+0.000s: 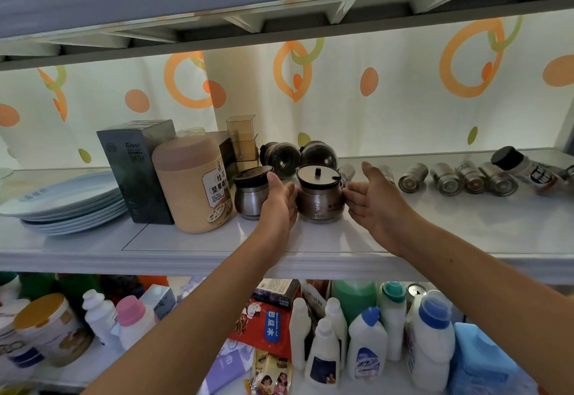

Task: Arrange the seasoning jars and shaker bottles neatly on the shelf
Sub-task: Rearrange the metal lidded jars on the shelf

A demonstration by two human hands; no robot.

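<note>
Plainly the thing in hand is the round-bellied seasoning jar (320, 199), upright just left of the frame's centre on the middle shelf (435, 233), its dark lid topped by a small knob. It looks like glass in a steel sleeve: stiff, smooth, probably weighty for its size, and breakable if tipped. The lid seems only to sit on, so I would hold it by the belly, not the knob.

The left hand (279, 202) lies against the jar's left flank and the right hand (372, 202) reaches to its right flank. Both have loose, fairly straight fingers, cupping rather than clamping. Whether the right fingertips actually touch, I cannot tell.

A second jar (250, 196) stands just beside the back of the left hand, close enough to be knocked. Behind, two more jars (281, 157) lie on their sides. To the right, a row of steel shaker bottles (447, 179) lies toppled, likely light and prone to roll, with a black-capped bottle (518, 165) near the right edge. Left of centre stand a beige canister (192, 183), a dark box (136, 171) and stacked plates (62, 202).

Hidden are the left fingertips against the jar, parts of the small shakers near the right hand, the jars' contents, and whatever is cut off at far right.
</note>
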